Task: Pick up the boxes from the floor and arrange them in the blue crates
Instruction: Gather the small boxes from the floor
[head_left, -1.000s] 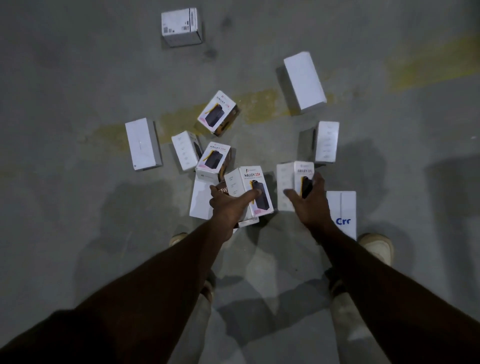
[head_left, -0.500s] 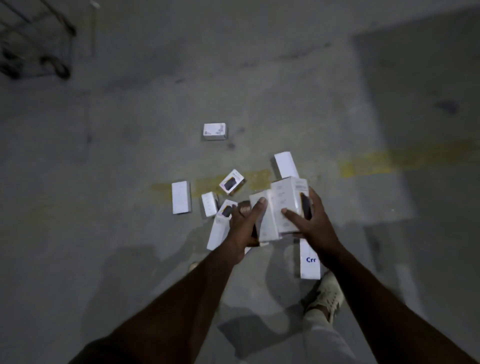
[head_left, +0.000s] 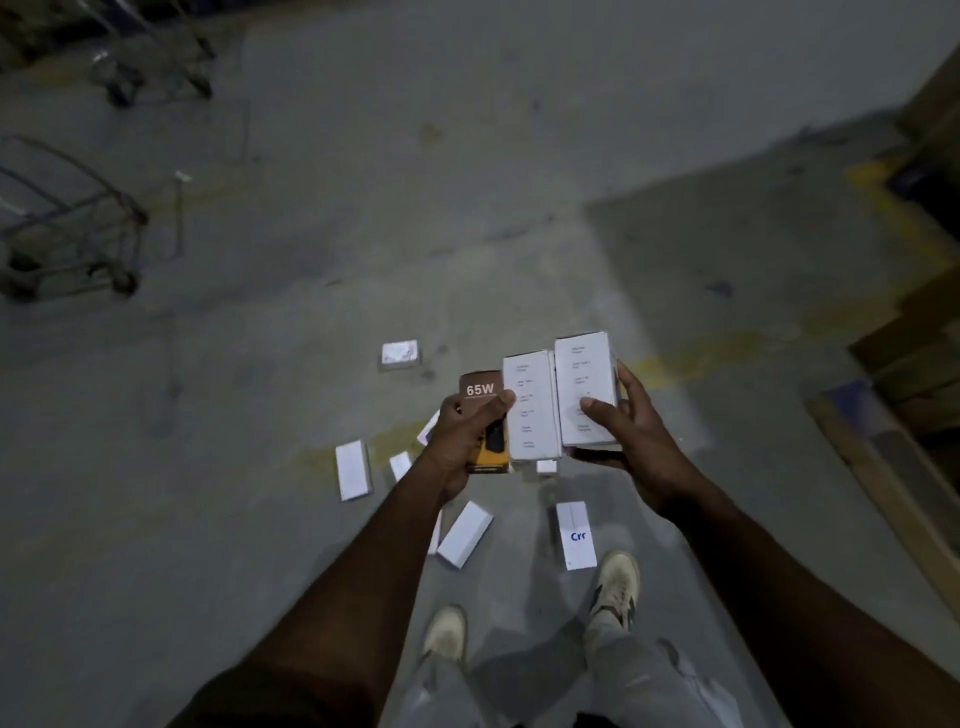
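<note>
- Left hand (head_left: 470, 423) gripping the 65W box (head_left: 484, 421), thumb curled across its front, fingers wrapped behind.
- Right hand (head_left: 621, 431) clamping a white box (head_left: 584, 384), thumb on the printed face, fingers round the far edge.
- Second white box (head_left: 532, 408) sitting sandwiched between those two, touching both; which hand is carrying it, cannot tell.
- All three being held upright, side by side, well above the floor (head_left: 260, 519).
- Still lying on the floor: a "Crr" box (head_left: 575, 535) just ahead of the right shoe (head_left: 615, 582), a plain white box (head_left: 464, 533) beside the left forearm, another (head_left: 353, 470) further left, one with a label (head_left: 399, 353) beyond the hands, a few small ones half hidden under the held stack.
- No blue crates showing in this view; wire trolley (head_left: 67, 223) standing far left.
- Judging the step as carrying this handful off to a crate.
- Pressing inward from both sides, so the middle box is not slipping out.
- Keeping faces flush and bottom edges level before turning.
- Watching the feet: loose boxes lying right by the shoes.
- Setting all three down as one block against a crate wall, likely tidier than dropping singly.
</note>
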